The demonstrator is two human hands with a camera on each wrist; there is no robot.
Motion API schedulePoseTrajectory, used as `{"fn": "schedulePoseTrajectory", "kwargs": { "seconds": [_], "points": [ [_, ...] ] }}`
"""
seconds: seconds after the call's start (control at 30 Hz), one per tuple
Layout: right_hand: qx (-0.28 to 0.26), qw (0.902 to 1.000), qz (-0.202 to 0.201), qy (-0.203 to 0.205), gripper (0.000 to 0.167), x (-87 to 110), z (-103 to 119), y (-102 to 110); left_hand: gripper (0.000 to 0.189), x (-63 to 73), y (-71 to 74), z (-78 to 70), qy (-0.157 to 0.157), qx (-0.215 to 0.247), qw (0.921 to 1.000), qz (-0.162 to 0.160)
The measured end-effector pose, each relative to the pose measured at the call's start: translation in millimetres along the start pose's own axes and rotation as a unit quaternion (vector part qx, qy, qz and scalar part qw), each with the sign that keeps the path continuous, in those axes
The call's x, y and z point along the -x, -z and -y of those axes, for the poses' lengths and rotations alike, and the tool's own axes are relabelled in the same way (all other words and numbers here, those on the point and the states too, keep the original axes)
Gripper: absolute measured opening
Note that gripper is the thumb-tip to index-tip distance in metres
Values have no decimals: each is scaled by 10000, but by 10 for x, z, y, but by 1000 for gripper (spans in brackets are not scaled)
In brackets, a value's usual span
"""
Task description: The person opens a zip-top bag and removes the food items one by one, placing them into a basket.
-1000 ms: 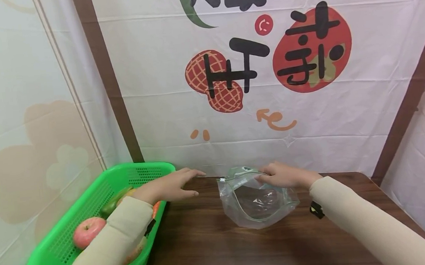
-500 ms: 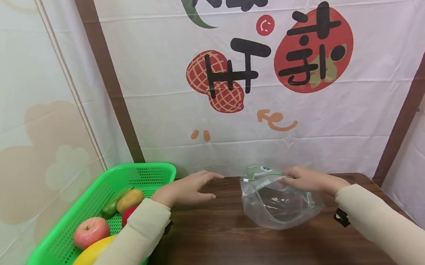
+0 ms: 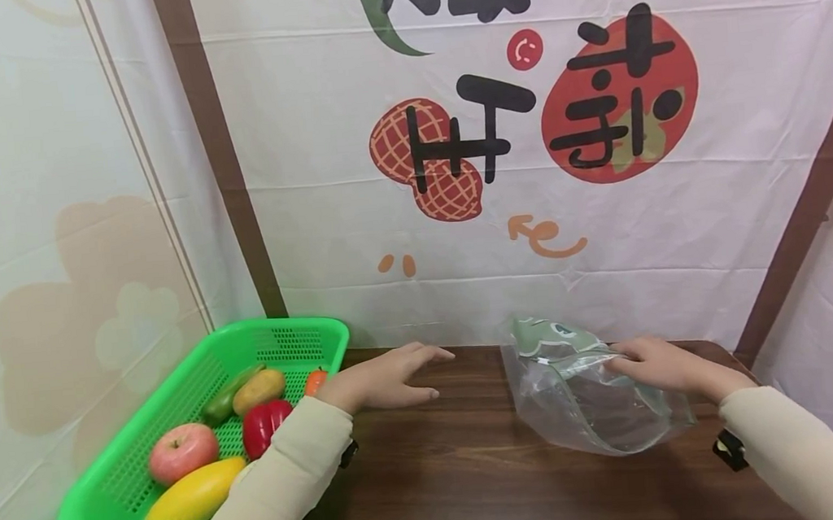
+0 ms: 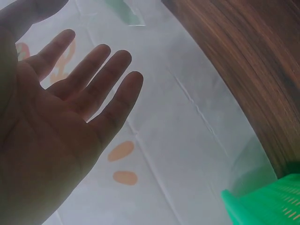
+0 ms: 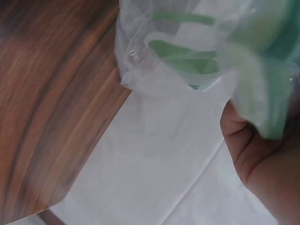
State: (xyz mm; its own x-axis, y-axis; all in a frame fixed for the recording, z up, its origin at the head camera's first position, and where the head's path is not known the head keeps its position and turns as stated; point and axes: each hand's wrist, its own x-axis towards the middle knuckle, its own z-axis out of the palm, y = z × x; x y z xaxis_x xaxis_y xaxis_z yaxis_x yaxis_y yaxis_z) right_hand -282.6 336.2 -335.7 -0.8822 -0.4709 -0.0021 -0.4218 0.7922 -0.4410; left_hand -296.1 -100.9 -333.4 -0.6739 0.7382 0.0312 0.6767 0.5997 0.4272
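A clear zip bag [image 3: 596, 401] with a green printed panel is at the right of the table in the head view, its mouth gaping. My right hand [image 3: 663, 367] pinches the bag's upper edge; in the right wrist view the thumb [image 5: 236, 136] presses against the green-printed plastic [image 5: 187, 58]. My left hand [image 3: 389, 378] hovers over the table between basket and bag, holding nothing. Its fingers are spread and relaxed, as the left wrist view shows with the bare palm [image 4: 51, 136].
At the left stands a green plastic basket [image 3: 103, 480] with an apple [image 3: 184, 453], a yellow mango-like fruit [image 3: 194, 495], a red bell pepper [image 3: 265, 427], a potato-like item [image 3: 259, 391], a green vegetable [image 3: 224, 402] and an orange carrot-like piece [image 3: 315, 381]. A printed curtain [image 3: 327, 242] hangs behind the wooden table [image 3: 464, 485].
My right hand has carried the bag to the right across the table. My left hand has also moved right, away from the basket, uncovering more of the produce.
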Motion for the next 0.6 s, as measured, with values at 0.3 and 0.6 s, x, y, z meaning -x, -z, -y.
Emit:
{"fn": "schedulePoseTrajectory", "kwargs": {
  "seconds": [0.3,0.6],
  "points": [
    [729,9953,-390,-506,60,258,-197,88,54,-51,-51,-30,62,-57,9999,-57],
    [1186,9881,-561,-804,63,416,-400,173,55,-131,-147,-45,134,12,9998,-112]
  ]
}}
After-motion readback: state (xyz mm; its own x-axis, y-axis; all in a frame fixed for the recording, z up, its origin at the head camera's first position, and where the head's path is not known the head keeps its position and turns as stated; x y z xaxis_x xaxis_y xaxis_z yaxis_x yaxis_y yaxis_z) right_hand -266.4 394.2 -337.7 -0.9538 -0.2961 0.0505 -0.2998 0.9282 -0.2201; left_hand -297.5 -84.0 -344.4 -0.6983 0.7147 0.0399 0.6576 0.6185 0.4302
